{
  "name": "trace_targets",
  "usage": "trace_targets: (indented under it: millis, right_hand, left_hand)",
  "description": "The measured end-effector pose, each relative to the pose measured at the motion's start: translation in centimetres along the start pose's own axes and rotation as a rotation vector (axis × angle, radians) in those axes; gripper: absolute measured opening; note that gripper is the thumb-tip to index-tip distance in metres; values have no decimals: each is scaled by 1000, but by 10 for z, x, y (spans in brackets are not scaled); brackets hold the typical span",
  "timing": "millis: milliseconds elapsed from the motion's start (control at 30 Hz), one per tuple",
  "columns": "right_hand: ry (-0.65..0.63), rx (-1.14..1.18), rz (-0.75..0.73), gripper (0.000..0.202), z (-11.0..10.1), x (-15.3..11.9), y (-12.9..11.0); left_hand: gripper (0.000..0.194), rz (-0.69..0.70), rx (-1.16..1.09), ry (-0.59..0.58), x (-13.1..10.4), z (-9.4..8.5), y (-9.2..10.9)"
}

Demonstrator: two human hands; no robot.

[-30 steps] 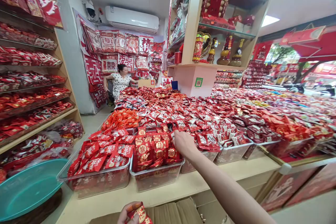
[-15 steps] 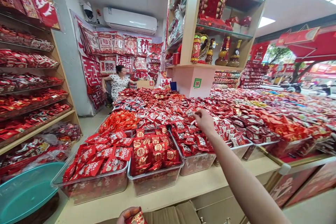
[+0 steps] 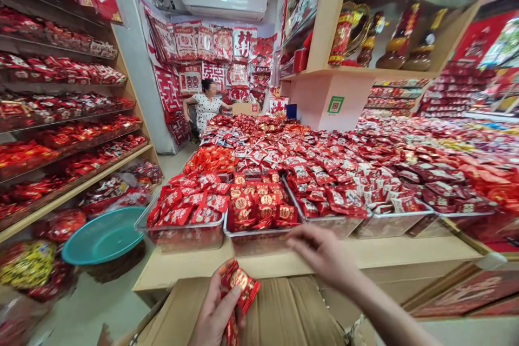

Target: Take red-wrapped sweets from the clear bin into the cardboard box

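My left hand (image 3: 219,308) is closed on red candy packets (image 3: 242,285) with gold print, low in the view over a brown cardboard box (image 3: 284,308). Above and to the right, my right hand (image 3: 318,254) hangs near the counter's front edge, blurred, its fingers pointing left; whether anything is between them cannot be made out. Just beyond it stands a clear bin (image 3: 259,243) of red packets with gold round marks. Left of that is another clear bin (image 3: 184,237) of red packets.
More bins of red packets (image 3: 344,200) run right along the counter (image 3: 397,251). At left are stocked shelves (image 3: 81,192) and a teal basin (image 3: 107,238). A pillar (image 3: 344,100) rises mid-counter. A person (image 3: 206,108) is at the back.
My right hand has come back from over the bins towards my left hand. My left hand has risen further into view with its packets. The view has turned right and down.
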State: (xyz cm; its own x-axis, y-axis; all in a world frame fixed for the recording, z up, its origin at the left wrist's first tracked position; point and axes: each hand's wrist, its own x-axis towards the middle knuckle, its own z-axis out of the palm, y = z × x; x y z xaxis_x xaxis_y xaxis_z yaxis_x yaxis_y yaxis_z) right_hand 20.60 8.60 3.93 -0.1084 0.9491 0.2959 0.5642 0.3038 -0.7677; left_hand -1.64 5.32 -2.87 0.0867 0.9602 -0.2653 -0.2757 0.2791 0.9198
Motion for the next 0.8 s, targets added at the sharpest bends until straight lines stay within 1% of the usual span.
trace_targets:
  millis: [33, 100, 167, 233, 300, 367, 467, 533, 600, 633, 700, 767, 800]
  right_hand:
    - [-94, 58, 39, 21, 23, -15, -7]
    - [-204, 209, 118, 26, 61, -36, -14]
    - [-267, 388, 163, 25, 83, -43, -13]
    - [-291, 561, 204, 20, 93, -41, -7]
    - [-268, 656, 246, 22, 97, -38, 0]
    - [-225, 678, 239, 23, 100, -37, 4]
    - [-173, 726, 176, 22, 104, -41, 5]
    - [-165, 698, 134, 20, 98, -41, 2]
    - [-103, 522, 45, 18, 80, -35, -1]
    - [-36, 400, -12, 17, 66, -28, -2]
    - [141, 153, -126, 18, 31, -8, -1]
    - [276, -86, -161, 20, -5, 19, 3]
    - [294, -216, -151, 20, -20, 33, 6]
  left_hand:
    - [55, 31, 4, -16, -1, 1, 0]
    - [50, 91, 38, -78, -4, 3, 0]
    - [51, 129, 81, -117, -7, 4, -1]
    - [55, 128, 95, -81, -10, 4, -1]
    - [56, 107, 83, -11, -10, 4, -1]
    - [46, 86, 73, 0, -9, 4, -1]
    - [28, 83, 99, -61, -4, 3, -1]
    - [26, 80, 113, -99, -1, 2, -2]
    - [30, 82, 81, -95, 3, 0, -4]
    - [31, 78, 52, -80, 4, 0, -5]
    - [32, 61, -12, -49, 6, -2, -8]
    - [31, 35, -53, -46, 7, -2, -9]
    - [30, 20, -64, -48, 8, -2, -10]
